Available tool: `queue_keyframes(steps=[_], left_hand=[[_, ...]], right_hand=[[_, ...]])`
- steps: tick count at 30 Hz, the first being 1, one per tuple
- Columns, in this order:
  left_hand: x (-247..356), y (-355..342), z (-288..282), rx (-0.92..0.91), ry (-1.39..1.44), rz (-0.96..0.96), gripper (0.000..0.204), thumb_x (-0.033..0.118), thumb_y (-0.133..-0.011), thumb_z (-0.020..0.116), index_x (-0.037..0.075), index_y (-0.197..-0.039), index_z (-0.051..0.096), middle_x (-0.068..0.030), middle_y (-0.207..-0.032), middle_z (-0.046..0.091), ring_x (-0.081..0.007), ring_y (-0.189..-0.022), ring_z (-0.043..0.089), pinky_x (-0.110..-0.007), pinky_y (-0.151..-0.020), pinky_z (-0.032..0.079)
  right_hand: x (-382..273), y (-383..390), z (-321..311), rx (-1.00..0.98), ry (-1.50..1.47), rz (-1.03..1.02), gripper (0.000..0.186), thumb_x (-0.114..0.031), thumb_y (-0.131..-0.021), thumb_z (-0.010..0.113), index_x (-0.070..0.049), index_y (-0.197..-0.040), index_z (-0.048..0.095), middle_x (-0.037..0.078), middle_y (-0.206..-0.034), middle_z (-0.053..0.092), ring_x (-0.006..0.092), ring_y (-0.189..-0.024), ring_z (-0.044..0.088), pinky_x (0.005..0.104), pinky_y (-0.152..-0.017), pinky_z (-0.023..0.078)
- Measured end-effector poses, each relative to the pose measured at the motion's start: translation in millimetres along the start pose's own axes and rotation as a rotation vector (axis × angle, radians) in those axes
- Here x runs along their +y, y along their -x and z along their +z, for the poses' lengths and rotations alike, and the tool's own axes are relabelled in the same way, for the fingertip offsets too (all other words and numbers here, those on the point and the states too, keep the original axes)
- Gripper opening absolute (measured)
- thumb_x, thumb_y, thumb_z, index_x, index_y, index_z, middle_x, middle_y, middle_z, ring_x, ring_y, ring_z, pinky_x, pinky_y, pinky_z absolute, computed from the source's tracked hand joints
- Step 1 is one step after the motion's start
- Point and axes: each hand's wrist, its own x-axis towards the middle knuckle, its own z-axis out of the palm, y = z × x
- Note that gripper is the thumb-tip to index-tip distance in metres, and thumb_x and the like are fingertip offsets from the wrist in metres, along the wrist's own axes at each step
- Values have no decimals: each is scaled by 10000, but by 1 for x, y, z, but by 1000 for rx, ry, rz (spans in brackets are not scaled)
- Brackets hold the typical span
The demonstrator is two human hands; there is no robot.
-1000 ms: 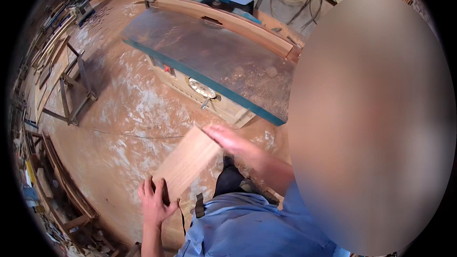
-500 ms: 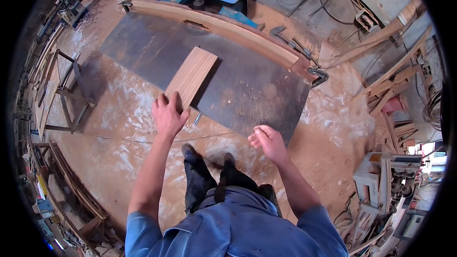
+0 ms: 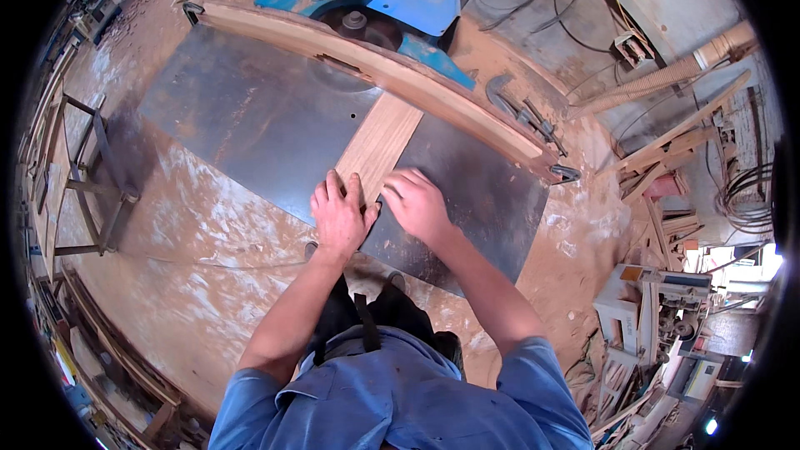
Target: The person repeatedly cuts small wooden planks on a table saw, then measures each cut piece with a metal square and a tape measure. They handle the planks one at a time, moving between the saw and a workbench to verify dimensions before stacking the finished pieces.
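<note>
A flat wooden board (image 3: pixel 379 140) lies on the dark metal machine table (image 3: pixel 250 108), its far end up against the long wooden fence (image 3: pixel 450 108). Over the near end of the board is my left hand (image 3: pixel 337 218), gripping it with fingers on the top face and the thumb at the end. My right hand (image 3: pixel 419 207) is at the board's right edge, fingers bent inward against it; the fingertips are partly hidden. Behind the fence stands a blue machine part (image 3: pixel 429 4) with a round spindle (image 3: pixel 354 21), near a slot cut in the fence.
Clamps (image 3: pixel 565 173) hold the fence ends. Loose clamps (image 3: pixel 525 112) lie behind it in sawdust. A ribbed hose (image 3: pixel 667 79) and cables run at the right. Wooden offcuts (image 3: pixel 675 150) are stacked there. A metal-legged stand (image 3: pixel 87 183) is at the left.
The board has turned and slid forward and right, so its far end now reaches the fence. My right hand has come in from the right to the board's edge. My left hand stays on the near end.
</note>
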Motion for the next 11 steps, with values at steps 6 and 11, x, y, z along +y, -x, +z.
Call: queue_keyframes(steps=[6, 11], left_hand=[[7, -13, 10, 36, -51, -53, 652, 383, -710, 760, 53, -1248, 600, -263, -1323, 447, -411, -1151, 449, -525, -977, 374], [8, -16, 14, 9, -52, -86, 678, 376, -695, 773, 65, -1269, 586, -257, -1355, 414, -406, -1185, 423, -532, -1001, 360]], right_hand=[[53, -77, 56, -78, 119, -286, 191, -146, -859, 626, -15, -988, 680, 131, -1195, 634, 308, -1217, 534, 422, -1043, 411], [71, -94, 65, -188, 119, -338, 202, -156, -836, 629, -36, -986, 689, 134, -1278, 606, 297, -1265, 510, 409, -1112, 359]])
